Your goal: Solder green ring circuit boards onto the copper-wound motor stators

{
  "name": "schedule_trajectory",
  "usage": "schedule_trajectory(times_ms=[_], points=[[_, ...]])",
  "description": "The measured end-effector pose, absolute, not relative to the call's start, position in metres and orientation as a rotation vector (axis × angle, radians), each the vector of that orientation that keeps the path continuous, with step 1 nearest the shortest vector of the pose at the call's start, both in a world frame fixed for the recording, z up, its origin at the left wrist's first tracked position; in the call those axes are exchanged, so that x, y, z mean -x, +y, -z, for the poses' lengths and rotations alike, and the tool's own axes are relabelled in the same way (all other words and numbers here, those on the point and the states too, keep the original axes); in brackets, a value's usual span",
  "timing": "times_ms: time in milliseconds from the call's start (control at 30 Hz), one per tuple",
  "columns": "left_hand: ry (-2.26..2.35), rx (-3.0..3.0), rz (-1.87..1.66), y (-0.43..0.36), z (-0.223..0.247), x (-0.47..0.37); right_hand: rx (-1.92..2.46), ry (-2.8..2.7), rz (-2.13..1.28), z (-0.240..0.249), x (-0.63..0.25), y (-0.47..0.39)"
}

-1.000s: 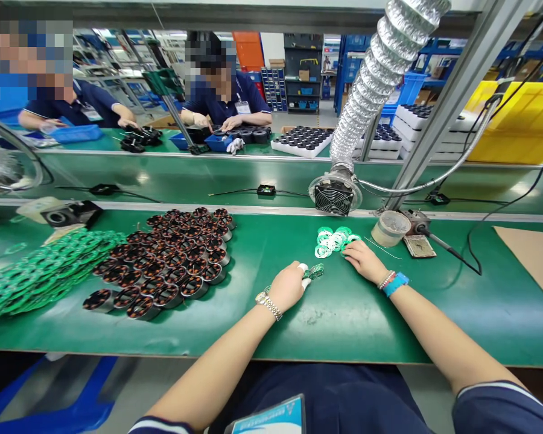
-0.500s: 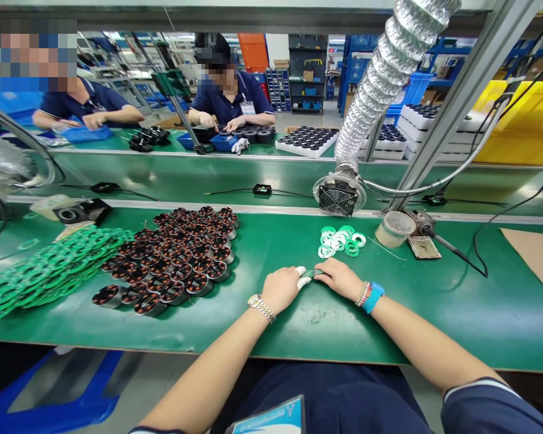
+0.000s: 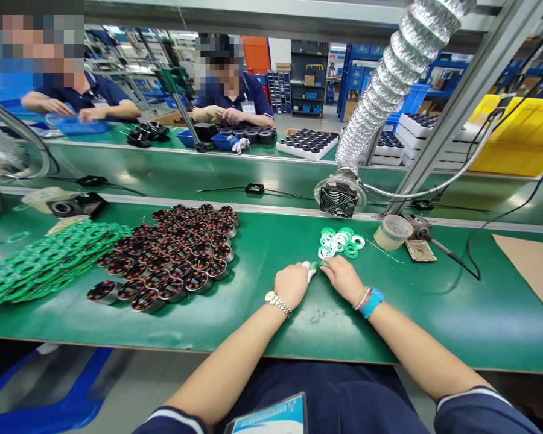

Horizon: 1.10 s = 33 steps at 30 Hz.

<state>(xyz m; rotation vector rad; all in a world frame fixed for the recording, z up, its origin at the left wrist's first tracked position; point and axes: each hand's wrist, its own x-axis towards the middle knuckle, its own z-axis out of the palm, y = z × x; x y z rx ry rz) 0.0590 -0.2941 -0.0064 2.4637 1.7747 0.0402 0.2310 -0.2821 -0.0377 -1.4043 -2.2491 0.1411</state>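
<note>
My left hand, with white finger covers on its fingertips, is closed around a small green circuit board, mostly hidden by the fingers. Just to its right, my right hand has its fingers curled together; what lies between them is too small to make out. A narrow gap separates the two hands. Behind them lies a loose pile of green and white ring-shaped circuit boards. Left of my hands stand rows of motor stators with copper windings, and beyond these a stack of green circuit board panels.
A soldering iron rests in its stand at right, beside a translucent tub and a sponge tray. A fan on a foil duct hangs behind the ring pile. Cardboard lies far right. Two co-workers sit across the bench.
My hands have come apart slightly, where both were gripping the green boards between them. My left hand has shifted right and turned. The view has moved a little.
</note>
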Motion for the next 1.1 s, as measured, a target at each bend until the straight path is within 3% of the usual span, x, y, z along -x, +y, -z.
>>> schedule_trajectory(times_ms=[233,533,867,1100], points=[[1.679,-2.537,-0.066,-0.303,0.006,-0.051,1.351,-2.380,-0.042,0.029,-0.279,-0.242],[1.664,-2.390,-0.119,-0.310,0.007,-0.008,1.285,-2.421,-0.141,0.035,-0.264,-0.236],[1.507,-2.087,-0.663,-0.302,0.035,-0.005,1.098,-2.282,-0.509,0.036,-0.192,-0.284],[1.336,-1.906,-0.726,-0.297,0.038,-0.005,1.075,-2.213,-0.592,0.043,-0.200,-0.288]])
